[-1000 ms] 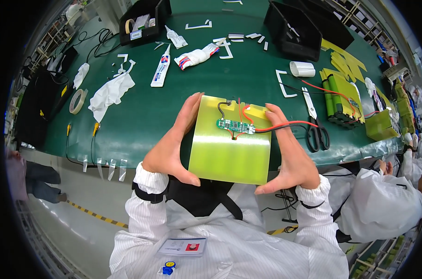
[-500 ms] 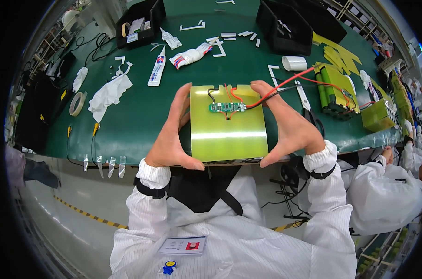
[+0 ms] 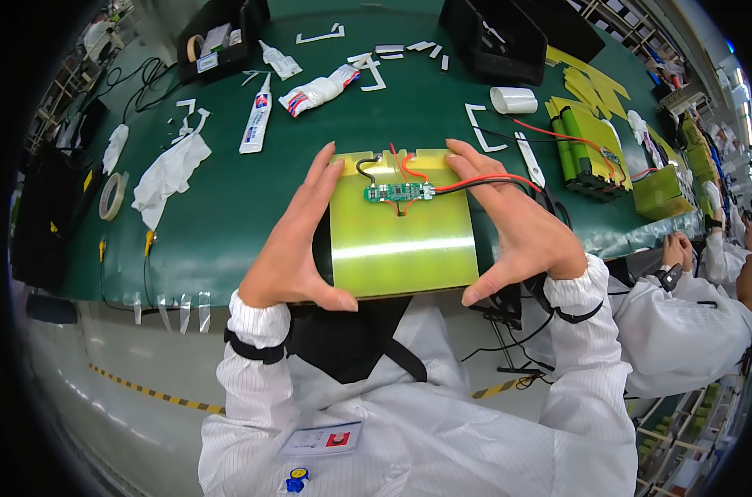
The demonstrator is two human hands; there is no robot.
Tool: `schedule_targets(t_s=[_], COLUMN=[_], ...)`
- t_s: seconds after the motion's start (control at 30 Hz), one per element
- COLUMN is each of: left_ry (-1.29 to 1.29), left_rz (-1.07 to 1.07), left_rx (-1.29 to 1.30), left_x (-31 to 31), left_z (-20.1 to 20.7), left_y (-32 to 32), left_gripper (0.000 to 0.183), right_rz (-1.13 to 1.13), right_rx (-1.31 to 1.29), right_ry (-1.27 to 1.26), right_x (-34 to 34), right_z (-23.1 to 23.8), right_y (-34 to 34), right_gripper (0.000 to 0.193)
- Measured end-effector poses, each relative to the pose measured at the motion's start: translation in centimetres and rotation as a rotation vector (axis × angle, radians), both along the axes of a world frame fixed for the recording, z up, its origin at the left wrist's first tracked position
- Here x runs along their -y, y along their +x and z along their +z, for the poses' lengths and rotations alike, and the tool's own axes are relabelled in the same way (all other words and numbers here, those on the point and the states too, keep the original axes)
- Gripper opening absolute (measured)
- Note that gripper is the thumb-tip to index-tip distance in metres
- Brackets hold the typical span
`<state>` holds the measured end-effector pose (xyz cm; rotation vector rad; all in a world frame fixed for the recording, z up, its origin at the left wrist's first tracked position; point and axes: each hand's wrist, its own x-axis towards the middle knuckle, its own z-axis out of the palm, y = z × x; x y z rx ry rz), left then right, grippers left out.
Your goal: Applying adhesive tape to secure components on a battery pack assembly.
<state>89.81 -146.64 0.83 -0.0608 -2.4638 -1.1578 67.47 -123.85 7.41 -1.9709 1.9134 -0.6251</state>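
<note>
Between my hands is a block-shaped battery pack (image 3: 401, 236) faced with a yellow-green board, at the table's front edge. A small green circuit board (image 3: 399, 192) lies on its face, with short black and red wires at its far edge. My left hand (image 3: 293, 240) grips the left side, thumb at the near corner and fingers toward the far one. On the opposite side my right hand (image 3: 529, 228) holds it likewise. Thick red and black leads (image 3: 496, 177) run from the circuit board across my right hand. Most of the pack's sides and underside are hidden.
Scissors (image 3: 528, 161) and another battery pack (image 3: 591, 149) with green cells lie to the right. Glue tubes (image 3: 257, 120), crumpled white cloth (image 3: 173, 178) and a tape roll (image 3: 113, 197) are at left. Black bins (image 3: 496, 45) stand behind. A co-worker (image 3: 691, 331) sits at right.
The whole view has shifted, so table items appear further left. The red and black leads now droop lower over my right hand. Both hands keep their grip on the pack.
</note>
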Motion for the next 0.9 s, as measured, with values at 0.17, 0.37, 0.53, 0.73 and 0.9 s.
schedule_targets(t_s=[0.17,0.37,0.53,0.73,0.9], left_ry=[-0.016,0.030,0.035,0.082,0.150], left_rz=[0.012,-0.010,-0.026,-0.075,-0.110], left_rx=[-0.001,0.061,0.108,0.154,0.084], left_x=[-0.1,-0.1,0.1,0.1,0.2], left_z=[0.7,1.2,1.7,1.2,0.1], left_y=[-0.1,-0.3,0.0,-0.3,-0.6], left_gripper=[0.145,0.146,0.149,0.153,0.167], right_rz=[0.019,0.023,0.056,0.020,0.037], right_rx=[0.050,0.093,0.063,0.076,0.143], right_ry=[0.012,0.098,0.114,0.102,0.044], right_x=[0.4,0.7,1.0,0.8,0.7], right_z=[0.0,0.6,0.9,0.8,-0.5], right_y=[-0.4,-0.6,-0.7,-0.4,-0.9], right_gripper=[0.144,0.148,0.147,0.143,0.145])
